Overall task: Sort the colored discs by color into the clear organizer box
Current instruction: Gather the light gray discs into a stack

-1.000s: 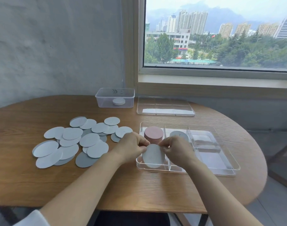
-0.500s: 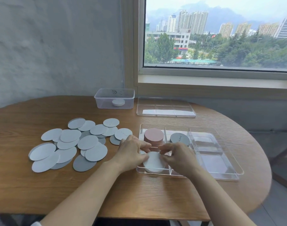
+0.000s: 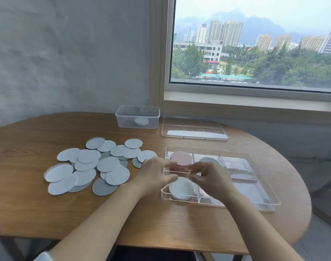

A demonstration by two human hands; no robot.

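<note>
While the right hand (image 3: 211, 182) hovers empty, grip apart, the loose discs (image 3: 108, 163) lie left, nearest the equally slack, empty left hand (image 3: 156, 176).

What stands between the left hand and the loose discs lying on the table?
Nothing visible: the left hand is over the organizer box's left edge, and the loose discs lie uncovered just beside it.

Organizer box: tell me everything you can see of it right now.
The organizer box is a clear plastic tray, lidless, lying flat on the right of the wooden table, split by dividers into compartments. A pink stack sits in the far-left one, a grey disc in the next, a white stack near-left; the right ones look bare. The left hand and right hand hover over its left half; contact is unclear.
</note>
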